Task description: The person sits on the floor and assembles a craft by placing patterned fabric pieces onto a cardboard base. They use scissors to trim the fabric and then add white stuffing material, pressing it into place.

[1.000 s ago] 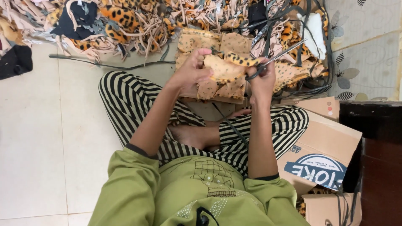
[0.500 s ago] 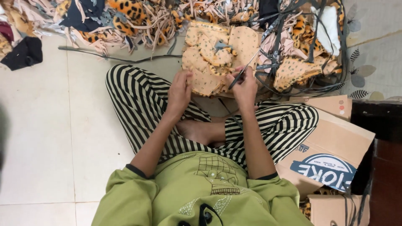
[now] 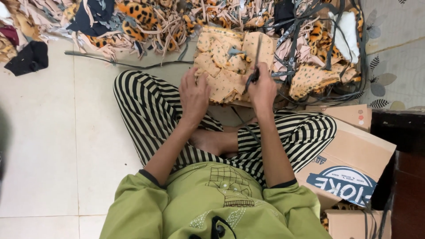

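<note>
Orange cotton, soft and limp, printed with small dark sprigs: that is the stack of cut fabric pieces lying on the floor just past my crossed legs, its edges uneven and layered like loose leaves.

From the head camera I see my left hand resting flat on the near left corner of the stack, fingers side by side and pressed down on the cloth to keep it from sliding. My right hand is closed around a pair of dark scissors, thumb and fingers wrapped about the handles, the slim blades pointing away from me over the top piece. Whether the blades are parted I cannot tell.

I judge I am at the trimming step, steadying with one hand and cutting with the other. The next move calls for a flat, taut layer under the blades and my left fingers kept well aside of the cutting line.

Beyond the stack lies a tangled heap of scraps, leopard-spotted, pink and black strips, frayed and stringy. A stiff brown cardboard box stands beside my right knee, on pale smooth floor tiles.
</note>
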